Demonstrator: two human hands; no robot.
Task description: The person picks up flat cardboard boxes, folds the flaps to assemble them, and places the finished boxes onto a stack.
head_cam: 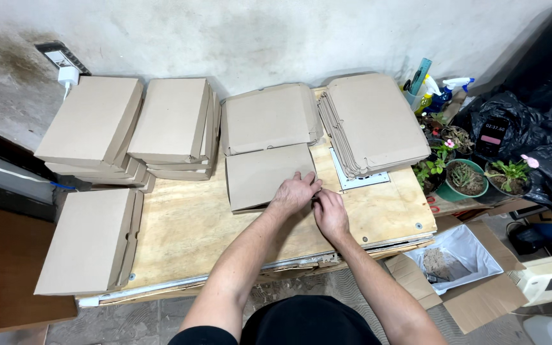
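A flat brown cardboard box lies on the plywood tabletop in front of me. My left hand rests on its right side, fingers curled over the near right corner. My right hand is just beside that corner, fingers bent at the box's right edge; whether it pinches a flap is hidden. Behind this box sits another folded box. A stack of flat unfolded cardboard blanks lies at the back right.
Stacks of folded boxes stand at the back left, back middle and front left. Potted plants, spray bottles and black bags crowd the right. An open carton sits on the floor.
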